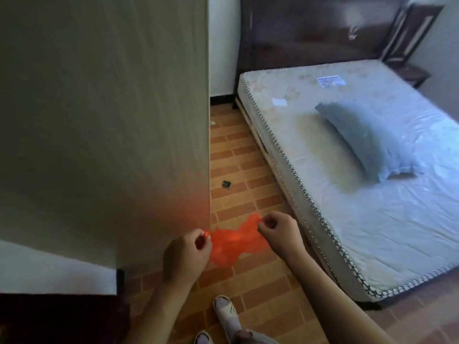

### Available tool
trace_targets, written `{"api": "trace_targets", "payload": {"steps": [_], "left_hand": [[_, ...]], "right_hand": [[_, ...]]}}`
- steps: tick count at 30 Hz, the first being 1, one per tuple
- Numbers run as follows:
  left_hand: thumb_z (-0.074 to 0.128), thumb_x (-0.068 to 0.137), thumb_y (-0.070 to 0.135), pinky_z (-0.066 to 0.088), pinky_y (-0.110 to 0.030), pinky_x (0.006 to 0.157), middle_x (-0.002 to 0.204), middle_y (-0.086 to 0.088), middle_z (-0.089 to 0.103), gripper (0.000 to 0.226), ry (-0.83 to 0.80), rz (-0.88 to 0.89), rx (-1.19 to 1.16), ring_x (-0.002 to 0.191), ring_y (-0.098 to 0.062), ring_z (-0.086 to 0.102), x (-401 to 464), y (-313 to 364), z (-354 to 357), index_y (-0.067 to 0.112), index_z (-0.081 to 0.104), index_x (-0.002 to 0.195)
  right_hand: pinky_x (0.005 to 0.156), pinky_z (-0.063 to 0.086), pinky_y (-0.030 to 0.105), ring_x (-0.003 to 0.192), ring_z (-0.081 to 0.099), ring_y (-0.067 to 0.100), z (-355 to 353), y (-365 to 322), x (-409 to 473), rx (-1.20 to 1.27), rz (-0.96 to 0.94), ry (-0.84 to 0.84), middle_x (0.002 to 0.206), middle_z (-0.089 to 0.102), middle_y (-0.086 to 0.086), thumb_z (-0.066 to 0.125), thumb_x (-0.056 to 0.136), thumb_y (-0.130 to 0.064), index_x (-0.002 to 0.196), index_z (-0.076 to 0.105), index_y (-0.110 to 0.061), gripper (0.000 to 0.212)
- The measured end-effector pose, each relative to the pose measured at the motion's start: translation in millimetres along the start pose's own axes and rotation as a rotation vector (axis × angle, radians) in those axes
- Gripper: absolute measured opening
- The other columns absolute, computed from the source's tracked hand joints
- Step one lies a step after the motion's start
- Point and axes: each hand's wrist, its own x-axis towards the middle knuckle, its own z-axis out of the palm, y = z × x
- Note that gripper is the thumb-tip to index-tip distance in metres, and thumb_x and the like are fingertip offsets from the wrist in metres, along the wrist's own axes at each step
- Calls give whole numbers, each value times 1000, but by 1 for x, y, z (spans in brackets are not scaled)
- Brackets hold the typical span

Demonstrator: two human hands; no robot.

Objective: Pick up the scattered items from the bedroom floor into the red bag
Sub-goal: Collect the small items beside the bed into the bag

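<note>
Brick-patterned floor (250, 155) beside a mattress (372, 219); both hands, left (186, 254) and right (279, 232), pinch the red bag (233, 244) between them.

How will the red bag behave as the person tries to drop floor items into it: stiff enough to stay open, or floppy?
Probably floppy: the red bag hangs crumpled and sagging between the left hand and right hand, which pinch its edges. It looks thin and translucent, so likely very light, and its mouth may collapse if either hand lets go.
</note>
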Motion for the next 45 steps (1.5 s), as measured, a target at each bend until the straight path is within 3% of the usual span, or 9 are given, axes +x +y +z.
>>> {"api": "trace_targets", "payload": {"steps": [4, 7, 17, 25, 28, 32, 38, 42, 45], "left_hand": [[65, 95, 35, 51, -19, 56, 78, 16, 67, 11, 11, 122, 22, 69, 0, 62, 13, 39, -20, 29, 72, 88], [67, 95, 33, 42, -10, 55, 76, 18, 64, 10, 4, 185, 22, 67, 4, 58, 21, 65, -29, 31, 71, 85], [57, 93, 43, 58, -33, 56, 71, 11, 66, 24, 31, 234, -11, 66, -7, 64, 58, 145, 9, 25, 69, 82], [65, 96, 32, 53, -21, 54, 68, 16, 63, 20, 38, 209, -47, 63, 0, 60, 96, 239, 84, 28, 68, 77], [65, 96, 34, 56, -28, 53, 66, 17, 62, 20, 82, 183, -48, 63, -1, 59, 112, 275, 109, 29, 67, 77], [64, 98, 34, 46, -12, 54, 70, 17, 64, 15, 83, 156, -19, 64, 4, 57, 128, 307, 131, 32, 68, 83], [67, 97, 34, 38, -4, 57, 74, 16, 66, 13, 94, 44, 24, 62, 5, 56, 149, 318, 152, 28, 73, 88], [64, 97, 41, 44, -8, 59, 79, 14, 70, 17, 77, -15, 55, 68, 0, 61, 172, 305, 162, 28, 73, 92], [66, 97, 39, 33, -4, 56, 78, 16, 68, 14, 92, -41, 61, 62, 6, 53, 195, 298, 166, 29, 72, 90]], "right_hand": [[50, 40, 13, 66, 61, 6, -43, -7, -11, 50, 10, 98, 70, 66, -8, 74, 85, -22, 75, 68, -23, 12], [55, 44, 26, 66, 62, 8, -69, -2, -14, 52, 6, 181, 68, 66, -6, 74, 84, -23, 77, 70, -19, 9], [60, 52, 34, 62, 62, 5, -144, 42, 3, 88, 18, 338, 63, 67, -5, 75, 80, -23, 72, 71, -20, 9], [61, 54, 31, 64, 64, 6, -215, 113, 68, 157, 36, 276, 65, 69, -6, 73, 82, -19, 70, 71, -23, 12], [61, 53, 30, 64, 63, 6, -242, 140, 100, 144, 14, 250, 65, 69, -6, 74, 81, -20, 70, 71, -24, 12], [58, 52, 30, 65, 63, 10, -264, 163, 142, 129, -11, 202, 66, 68, -5, 74, 82, -20, 71, 70, -23, 11], [59, 53, 34, 67, 63, 12, -268, 176, 192, 144, -33, 135, 68, 69, -3, 72, 84, -22, 73, 71, -23, 11], [53, 45, 23, 61, 61, 7, -257, 175, 222, 165, -36, 126, 63, 67, -4, 73, 83, -20, 71, 71, -23, 13], [51, 42, 17, 60, 60, 6, -248, 169, 247, 171, -24, 106, 62, 66, -4, 73, 84, -21, 69, 70, -23, 15]]}}
